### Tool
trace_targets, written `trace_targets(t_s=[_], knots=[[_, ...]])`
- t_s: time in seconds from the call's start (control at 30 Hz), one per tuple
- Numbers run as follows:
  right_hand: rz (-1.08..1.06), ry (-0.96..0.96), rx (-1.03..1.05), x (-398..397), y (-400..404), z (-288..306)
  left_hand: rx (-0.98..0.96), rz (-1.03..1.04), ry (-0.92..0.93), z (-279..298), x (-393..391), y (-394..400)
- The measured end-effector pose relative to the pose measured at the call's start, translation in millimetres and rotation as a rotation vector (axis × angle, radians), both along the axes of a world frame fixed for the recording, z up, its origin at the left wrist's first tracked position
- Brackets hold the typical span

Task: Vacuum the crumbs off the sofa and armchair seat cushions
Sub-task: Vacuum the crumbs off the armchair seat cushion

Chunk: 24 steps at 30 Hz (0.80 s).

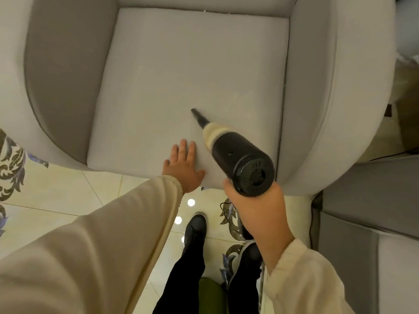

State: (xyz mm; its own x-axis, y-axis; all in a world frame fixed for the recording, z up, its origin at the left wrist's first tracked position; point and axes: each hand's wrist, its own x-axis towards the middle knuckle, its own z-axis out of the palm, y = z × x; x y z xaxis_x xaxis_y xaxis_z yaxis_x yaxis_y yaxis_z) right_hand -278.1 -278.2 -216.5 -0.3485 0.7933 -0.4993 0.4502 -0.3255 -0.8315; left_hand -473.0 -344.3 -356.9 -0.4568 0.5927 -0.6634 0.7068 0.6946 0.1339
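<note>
A pale grey armchair seat cushion fills the upper middle of the head view. My right hand grips the handle of a black handheld vacuum with a cream dust cup. Its thin black nozzle points up and left, tip on or just above the cushion's middle front. My left hand rests flat on the cushion's front edge, fingers straight, just left of the vacuum. A few small white crumbs lie along the back seam.
Padded armrests flank the seat, the left armrest and the right armrest. A grey sofa stands at the right. Below are the glossy patterned tile floor, my dark shoes and a thin black cord.
</note>
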Motion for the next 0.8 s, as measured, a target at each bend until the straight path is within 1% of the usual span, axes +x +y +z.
trace_targets(t_s=[0.17,0.23,0.37,0.5,0.57,0.7,0.8], knots=[[-0.101,-0.008,0.082,2,11,-11,-0.064,0.018,-0.013,1,10,4],[-0.106,0.004,0.068,0,11,-15,-0.078,0.02,-0.014,2,11,5],[-0.02,0.041,0.017,-7,3,-18,-0.087,0.02,-0.02,4,12,5],[0.09,0.002,0.021,-3,1,-21,-0.102,-0.008,0.007,6,15,7],[0.052,0.026,0.055,0,5,-19,-0.096,0.005,-0.002,4,14,8],[-0.134,0.072,0.089,-7,25,-17,-0.114,0.02,0.005,-2,15,8],[-0.132,0.031,0.077,-10,28,-20,-0.094,0.03,0.024,-6,17,7]])
